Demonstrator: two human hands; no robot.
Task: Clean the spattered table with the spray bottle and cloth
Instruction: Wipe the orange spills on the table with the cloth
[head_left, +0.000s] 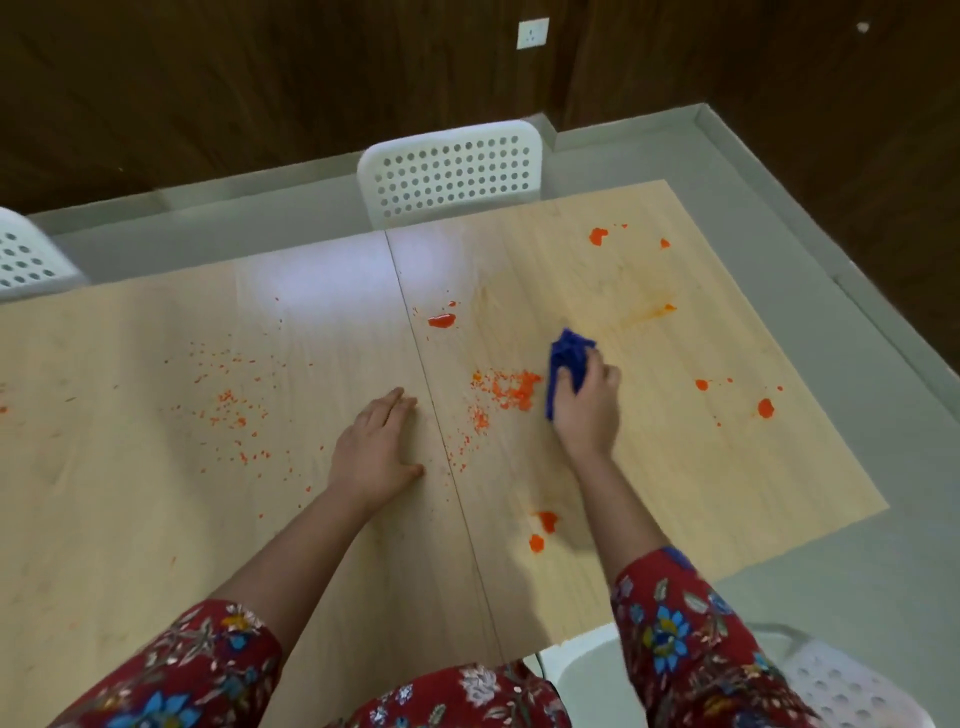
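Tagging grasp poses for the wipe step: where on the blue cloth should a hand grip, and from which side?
Probably the bunched middle, from above and the near side. The cloth lies crumpled into a wad on the table, so a whole-hand grip suits it; the right hand curls over it like that, leaving cloth sticking out ahead and left to sweep the orange crumbs.

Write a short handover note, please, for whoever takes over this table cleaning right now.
Hands: the left hand lies flat on the table, holding nothing; the right hand grips the blue cloth against the table, beside the orange specks.
The spray bottle is not in view.
Done: a patch beyond the cloth is down to a faint smear.
To do: the specks, the orange blobs, that smear.
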